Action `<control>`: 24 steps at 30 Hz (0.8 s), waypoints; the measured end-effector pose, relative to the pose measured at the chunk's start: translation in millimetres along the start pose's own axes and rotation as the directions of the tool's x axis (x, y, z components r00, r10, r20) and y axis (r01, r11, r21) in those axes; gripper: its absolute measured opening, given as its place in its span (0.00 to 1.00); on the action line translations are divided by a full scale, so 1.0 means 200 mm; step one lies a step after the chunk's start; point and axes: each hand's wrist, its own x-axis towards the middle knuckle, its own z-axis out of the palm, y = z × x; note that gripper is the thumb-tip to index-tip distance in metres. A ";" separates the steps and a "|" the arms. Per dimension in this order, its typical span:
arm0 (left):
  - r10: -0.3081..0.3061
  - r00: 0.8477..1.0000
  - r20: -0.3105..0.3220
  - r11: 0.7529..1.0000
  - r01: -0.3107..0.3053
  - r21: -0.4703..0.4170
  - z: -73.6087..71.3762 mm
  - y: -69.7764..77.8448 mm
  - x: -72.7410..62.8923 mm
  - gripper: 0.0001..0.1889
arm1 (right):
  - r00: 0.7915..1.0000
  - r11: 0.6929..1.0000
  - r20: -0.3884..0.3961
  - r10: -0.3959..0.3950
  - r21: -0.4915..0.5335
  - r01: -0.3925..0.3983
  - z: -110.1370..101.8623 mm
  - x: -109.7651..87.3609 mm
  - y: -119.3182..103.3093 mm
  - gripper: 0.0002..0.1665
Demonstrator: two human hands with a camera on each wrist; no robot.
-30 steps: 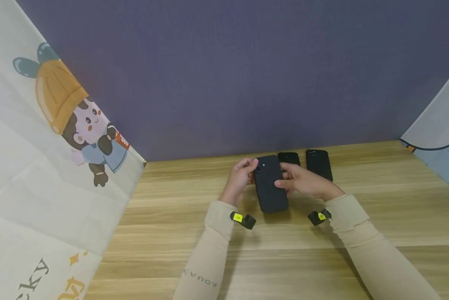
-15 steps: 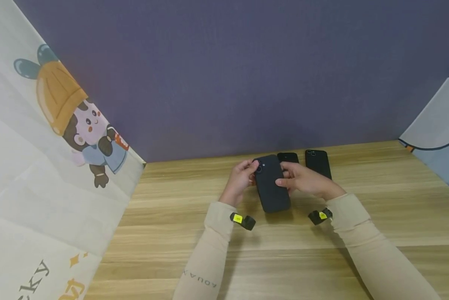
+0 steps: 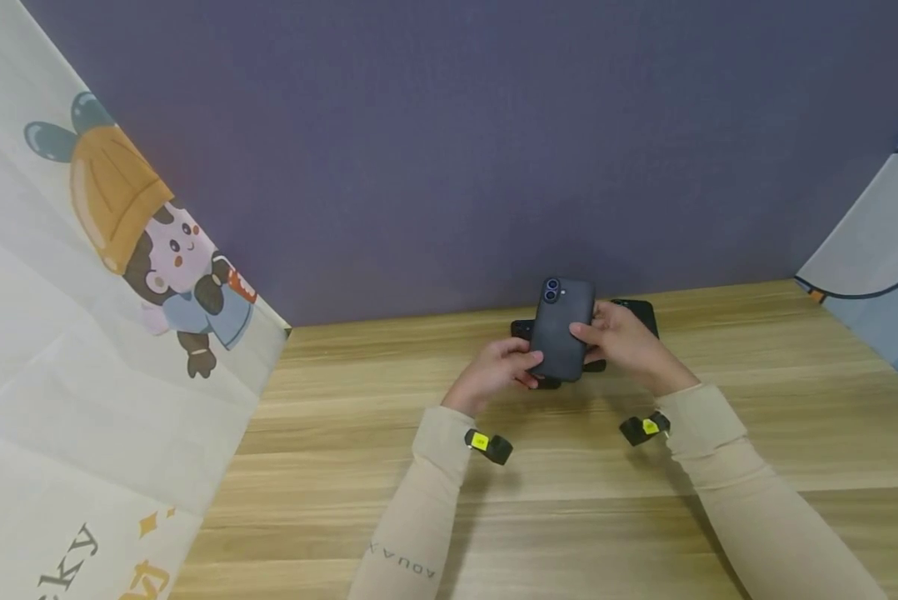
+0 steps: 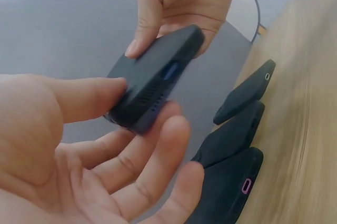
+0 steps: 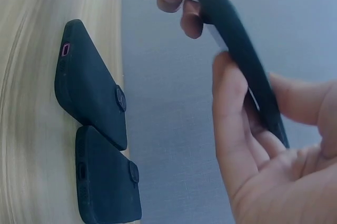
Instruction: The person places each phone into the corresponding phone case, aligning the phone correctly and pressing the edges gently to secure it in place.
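A phone in a black case (image 3: 561, 333) is held up in front of me, its two camera lenses at the upper left in the head view. My left hand (image 3: 497, 371) pinches its lower left corner, thumb on the back and fingers beneath. The right hand (image 3: 625, 340) grips the opposite long side, thumb on the back and fingers behind. In the left wrist view, the end with the port and speaker holes (image 4: 152, 95) faces the camera, and a bluish layer shows along the underside. The side facing the table is mostly hidden.
Three more black-cased phones lie on the wooden table (image 3: 389, 467): one partly under the held phone (image 3: 522, 328), a middle phone (image 4: 231, 134), and a right-hand phone (image 3: 641, 314) partly behind my right hand. A grey-purple panel (image 3: 419, 167) rises along the table's back edge.
The held phone has moved up and slightly right. My left hand has shifted from the camera corner to the lower left corner. A table phone now shows beneath at the left.
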 end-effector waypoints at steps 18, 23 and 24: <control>-0.010 0.993 -0.115 0.997 0.019 0.075 0.03 0.00 0.00 0.07 | 0.999 0.999 -0.016 -0.029 0.022 0.030 0.02 0.01 0.01 0.32; -0.008 0.994 -0.110 0.998 0.015 0.064 0.03 0.00 0.00 0.06 | 1.000 1.000 -0.026 -0.016 0.018 0.016 0.02 0.01 0.01 0.32; -0.008 0.995 -0.104 0.998 0.014 0.062 0.03 0.00 0.00 0.05 | 1.000 1.000 -0.027 -0.011 0.015 0.011 0.02 0.01 0.01 0.32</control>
